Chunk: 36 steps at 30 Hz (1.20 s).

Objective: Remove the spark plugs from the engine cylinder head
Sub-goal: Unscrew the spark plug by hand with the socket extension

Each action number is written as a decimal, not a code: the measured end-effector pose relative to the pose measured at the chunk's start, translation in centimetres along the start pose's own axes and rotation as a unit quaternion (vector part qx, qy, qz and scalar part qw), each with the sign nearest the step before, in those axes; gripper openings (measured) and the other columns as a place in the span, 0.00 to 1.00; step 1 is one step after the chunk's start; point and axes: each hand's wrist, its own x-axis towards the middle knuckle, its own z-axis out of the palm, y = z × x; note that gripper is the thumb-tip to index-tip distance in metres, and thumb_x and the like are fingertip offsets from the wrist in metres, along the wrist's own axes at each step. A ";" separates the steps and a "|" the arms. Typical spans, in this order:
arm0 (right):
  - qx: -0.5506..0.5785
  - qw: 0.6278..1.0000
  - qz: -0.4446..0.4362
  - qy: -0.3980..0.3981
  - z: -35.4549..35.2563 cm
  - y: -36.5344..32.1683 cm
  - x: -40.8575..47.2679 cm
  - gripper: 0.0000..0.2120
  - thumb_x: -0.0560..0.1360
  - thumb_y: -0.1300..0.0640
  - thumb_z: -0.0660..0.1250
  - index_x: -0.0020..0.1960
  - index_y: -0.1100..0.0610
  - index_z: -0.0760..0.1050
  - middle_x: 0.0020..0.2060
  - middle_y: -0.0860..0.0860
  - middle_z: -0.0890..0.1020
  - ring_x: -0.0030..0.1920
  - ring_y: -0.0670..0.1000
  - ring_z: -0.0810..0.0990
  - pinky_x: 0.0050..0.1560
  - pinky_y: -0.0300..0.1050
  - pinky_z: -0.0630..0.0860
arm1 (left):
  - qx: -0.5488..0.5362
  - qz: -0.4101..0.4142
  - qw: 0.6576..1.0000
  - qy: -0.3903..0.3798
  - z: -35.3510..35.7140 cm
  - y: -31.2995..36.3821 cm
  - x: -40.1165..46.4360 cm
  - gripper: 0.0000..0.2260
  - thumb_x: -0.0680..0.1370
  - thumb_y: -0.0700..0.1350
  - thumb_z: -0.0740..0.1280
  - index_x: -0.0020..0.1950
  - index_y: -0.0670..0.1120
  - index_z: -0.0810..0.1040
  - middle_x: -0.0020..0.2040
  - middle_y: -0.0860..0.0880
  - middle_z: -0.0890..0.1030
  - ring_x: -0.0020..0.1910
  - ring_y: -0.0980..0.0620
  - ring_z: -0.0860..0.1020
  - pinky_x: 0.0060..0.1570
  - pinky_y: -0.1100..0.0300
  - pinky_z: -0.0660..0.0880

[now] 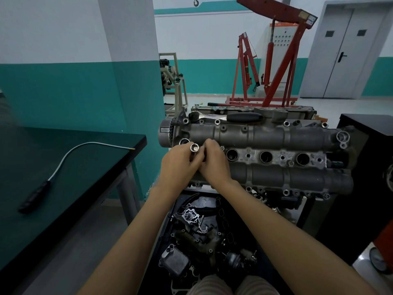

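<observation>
Workshop floor, cylinder head (265, 143) up on its stand. My left hand (178, 165) grips a socket (194, 148), open end up, just over the head's leftmost plug well. Right hand (214, 162) pinches its lower part. Ratchet (225, 117) lies on the head's far edge.

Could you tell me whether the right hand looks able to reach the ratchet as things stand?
Probably yes: the ratchet lies uncovered on the head's far edge, but the right hand is busy at the socket.

ratchet (225, 117) lies on cylinder head (265, 137), table (63, 167) left.
</observation>
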 end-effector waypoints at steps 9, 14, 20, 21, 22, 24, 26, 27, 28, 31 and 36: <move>-0.009 1.000 -0.011 -0.010 0.0 0.0 0.0 0.13 0.71 0.62 0.64 0.33 0.52 0.62 0.30 0.48 0.71 0.31 0.49 0.68 0.31 0.41 0.58 | -0.007 -0.005 1.000 0.015 -0.1 0.3 -0.2 0.18 0.77 0.49 0.64 0.30 0.48 0.62 0.26 0.54 0.65 0.26 0.57 0.65 0.26 0.63 0.57; 0.001 1.000 -0.005 -0.009 -0.2 -0.2 -0.3 0.12 0.74 0.57 0.63 0.38 0.52 0.59 0.28 0.44 0.69 0.27 0.41 0.67 0.25 0.35 0.56 | -0.008 -0.004 1.000 0.013 0.1 0.1 -0.2 0.13 0.77 0.47 0.62 0.35 0.43 0.66 0.29 0.50 0.70 0.29 0.51 0.68 0.28 0.60 0.60; 0.036 0.999 0.007 -0.003 0.0 -0.1 -0.1 0.16 0.71 0.59 0.67 0.34 0.45 0.62 0.30 0.42 0.72 0.31 0.40 0.69 0.30 0.34 0.61 | -0.013 -0.007 1.000 0.028 0.2 0.1 -0.1 0.18 0.78 0.50 0.63 0.31 0.45 0.67 0.26 0.55 0.66 0.26 0.56 0.66 0.26 0.62 0.58; 0.039 0.999 0.002 -0.004 0.0 -0.2 -0.1 0.15 0.70 0.60 0.67 0.34 0.46 0.64 0.31 0.42 0.72 0.31 0.40 0.70 0.31 0.33 0.61 | -0.015 -0.009 0.999 0.033 0.2 0.1 -0.2 0.18 0.78 0.50 0.64 0.30 0.46 0.66 0.25 0.55 0.65 0.26 0.56 0.65 0.26 0.63 0.57; 0.042 0.999 -0.003 -0.004 0.0 -0.1 -0.1 0.13 0.70 0.61 0.66 0.35 0.47 0.66 0.31 0.43 0.74 0.32 0.42 0.71 0.31 0.33 0.61 | -0.014 -0.007 0.999 0.035 0.1 0.1 -0.2 0.18 0.78 0.49 0.64 0.30 0.47 0.65 0.25 0.55 0.65 0.26 0.57 0.65 0.26 0.63 0.57; 0.034 0.999 -0.015 -0.003 0.0 0.0 -0.1 0.11 0.71 0.62 0.65 0.35 0.50 0.67 0.32 0.46 0.74 0.32 0.45 0.71 0.31 0.36 0.61 | -0.008 0.005 0.999 0.034 0.1 0.1 -0.3 0.17 0.78 0.49 0.63 0.31 0.47 0.64 0.26 0.55 0.65 0.26 0.57 0.65 0.27 0.64 0.57; 0.017 1.000 -0.023 -0.002 0.0 0.0 -0.2 0.12 0.72 0.61 0.64 0.34 0.51 0.65 0.30 0.46 0.72 0.29 0.45 0.68 0.30 0.38 0.59 | -0.006 0.007 0.999 0.032 0.1 0.1 -0.3 0.16 0.78 0.50 0.63 0.34 0.45 0.63 0.27 0.54 0.66 0.27 0.56 0.65 0.27 0.64 0.57; 0.011 1.000 -0.024 -0.003 0.0 0.0 -0.2 0.12 0.73 0.60 0.64 0.35 0.52 0.63 0.30 0.46 0.70 0.28 0.46 0.66 0.28 0.40 0.57 | -0.007 0.004 0.999 0.031 0.1 0.1 -0.3 0.15 0.77 0.49 0.62 0.35 0.45 0.63 0.28 0.53 0.67 0.28 0.54 0.66 0.27 0.64 0.58; 0.004 1.000 -0.024 -0.003 0.0 0.0 -0.2 0.13 0.74 0.59 0.64 0.36 0.53 0.61 0.29 0.46 0.69 0.28 0.46 0.66 0.27 0.40 0.56 | -0.007 0.002 1.000 0.030 0.1 0.0 -0.2 0.14 0.77 0.49 0.62 0.36 0.45 0.63 0.28 0.52 0.67 0.28 0.54 0.66 0.27 0.63 0.58; -0.006 1.000 -0.018 -0.006 0.0 -0.1 -0.2 0.13 0.74 0.56 0.64 0.38 0.54 0.60 0.31 0.47 0.71 0.30 0.48 0.68 0.27 0.40 0.57 | -0.002 -0.008 1.000 0.028 0.2 0.1 -0.2 0.15 0.78 0.49 0.61 0.35 0.45 0.63 0.27 0.52 0.67 0.27 0.54 0.66 0.26 0.62 0.57; 0.016 1.000 -0.007 -0.001 -0.1 -0.3 -0.2 0.16 0.70 0.59 0.67 0.33 0.45 0.62 0.31 0.42 0.69 0.32 0.43 0.68 0.30 0.34 0.59 | -0.014 -0.029 0.999 0.034 0.2 0.3 0.0 0.20 0.78 0.51 0.64 0.30 0.45 0.64 0.25 0.53 0.66 0.26 0.54 0.66 0.27 0.61 0.57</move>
